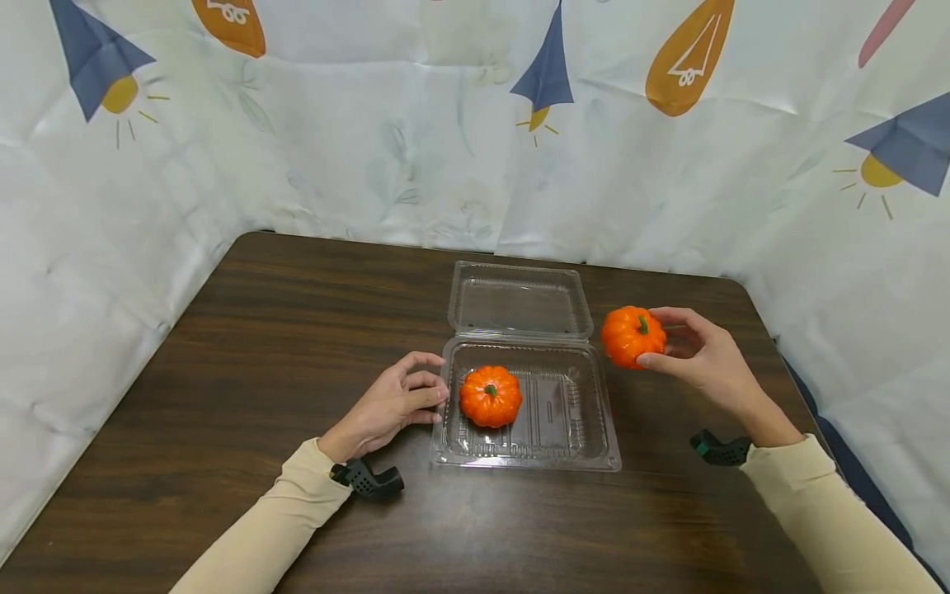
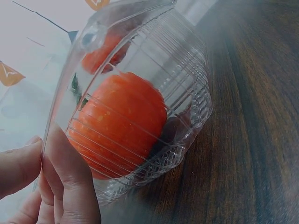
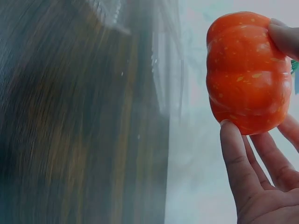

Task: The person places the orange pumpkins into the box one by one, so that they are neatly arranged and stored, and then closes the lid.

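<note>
Pumpkin (image 1: 627,337) was held above the tabletop (image 1: 334,313), right of the open clear container (image 1: 549,450), by the right hand (image 1: 716,367), fingers (image 3: 233,154) spread around it; the left hand (image 1: 389,406), fingers nearly meeting, pinched the container's left rim, beside a second pumpkin (image 1: 491,397) lying inside

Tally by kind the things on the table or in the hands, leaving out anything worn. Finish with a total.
Clear rectangular plastic container with hinged lid: 1
Orange ribbed pumpkins with green stems: 2 (one in the container, one in the right hand)
Total: 3
</note>
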A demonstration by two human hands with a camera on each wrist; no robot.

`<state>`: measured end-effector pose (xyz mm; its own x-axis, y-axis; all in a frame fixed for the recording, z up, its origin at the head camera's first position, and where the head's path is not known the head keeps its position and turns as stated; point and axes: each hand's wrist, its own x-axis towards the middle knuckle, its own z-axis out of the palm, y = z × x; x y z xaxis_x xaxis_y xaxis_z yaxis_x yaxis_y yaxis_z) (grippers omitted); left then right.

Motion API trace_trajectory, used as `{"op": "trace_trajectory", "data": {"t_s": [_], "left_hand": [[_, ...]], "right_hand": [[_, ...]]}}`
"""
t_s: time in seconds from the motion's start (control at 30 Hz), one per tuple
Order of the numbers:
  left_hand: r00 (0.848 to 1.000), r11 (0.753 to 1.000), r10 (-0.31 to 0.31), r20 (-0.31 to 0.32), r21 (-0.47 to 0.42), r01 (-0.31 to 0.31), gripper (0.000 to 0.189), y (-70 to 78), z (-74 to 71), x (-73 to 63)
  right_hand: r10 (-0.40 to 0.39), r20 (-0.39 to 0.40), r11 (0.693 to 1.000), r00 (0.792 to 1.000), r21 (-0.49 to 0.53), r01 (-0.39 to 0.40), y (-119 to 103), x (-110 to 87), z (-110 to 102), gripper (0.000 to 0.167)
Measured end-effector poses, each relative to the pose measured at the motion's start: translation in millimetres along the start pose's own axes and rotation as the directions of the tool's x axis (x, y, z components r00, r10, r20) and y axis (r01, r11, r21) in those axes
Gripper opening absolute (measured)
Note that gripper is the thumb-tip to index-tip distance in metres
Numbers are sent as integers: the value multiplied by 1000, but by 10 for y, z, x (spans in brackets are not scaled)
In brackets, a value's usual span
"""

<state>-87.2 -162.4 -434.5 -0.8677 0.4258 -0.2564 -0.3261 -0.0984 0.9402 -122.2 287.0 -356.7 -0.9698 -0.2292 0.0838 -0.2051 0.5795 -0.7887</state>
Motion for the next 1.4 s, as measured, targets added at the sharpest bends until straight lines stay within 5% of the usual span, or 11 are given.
{"op": "trace_trajectory", "data": {"t_s": [0.7, 1.4], "left_hand": [[1000, 1000, 3, -1, 1, -3, 55, -3, 4, -4], [1000, 1000, -4, -2, -2, 4, 55, 6, 13, -11]], "right_hand": [[-115, 86, 992, 990, 52, 111, -372, 44, 252, 66], [-163, 264, 987, 951, 50, 155, -377, 169, 478, 69]]}}
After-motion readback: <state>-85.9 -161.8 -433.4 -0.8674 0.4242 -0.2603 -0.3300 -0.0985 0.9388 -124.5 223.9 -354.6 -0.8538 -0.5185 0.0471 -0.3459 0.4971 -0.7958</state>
